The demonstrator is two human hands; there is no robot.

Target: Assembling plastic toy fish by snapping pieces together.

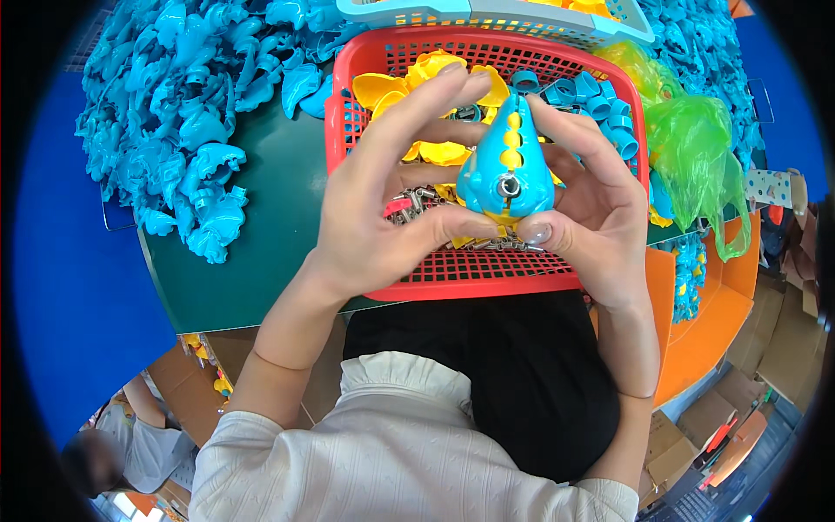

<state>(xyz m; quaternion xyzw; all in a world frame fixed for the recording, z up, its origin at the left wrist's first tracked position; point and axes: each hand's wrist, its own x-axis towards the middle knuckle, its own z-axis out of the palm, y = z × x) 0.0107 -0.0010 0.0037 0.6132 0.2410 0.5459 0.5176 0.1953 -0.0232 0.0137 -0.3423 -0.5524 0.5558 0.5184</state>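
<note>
A blue plastic toy figure (537,178) with a row of yellow bumps along its ridge and a small metal-ringed hole is held between both hands. My left hand (370,196) pinches its lower left side with the thumb, the fingers reaching behind and above. On the other side, my right hand (600,209) presses it with the thumb below and a fingertip near its pointed top. Beneath them sits a red plastic basket (487,285), holding yellow shell pieces (428,65), blue ring-shaped parts (600,106) and small metal pins (424,202).
Large heaps of blue plastic parts (187,96) cover the green table (261,217) at the left. A light blue basket (522,16) stands behind the red one. Green plastic bags (696,143) lie at right, above an orange bin (709,309). Another person (143,444) is at lower left.
</note>
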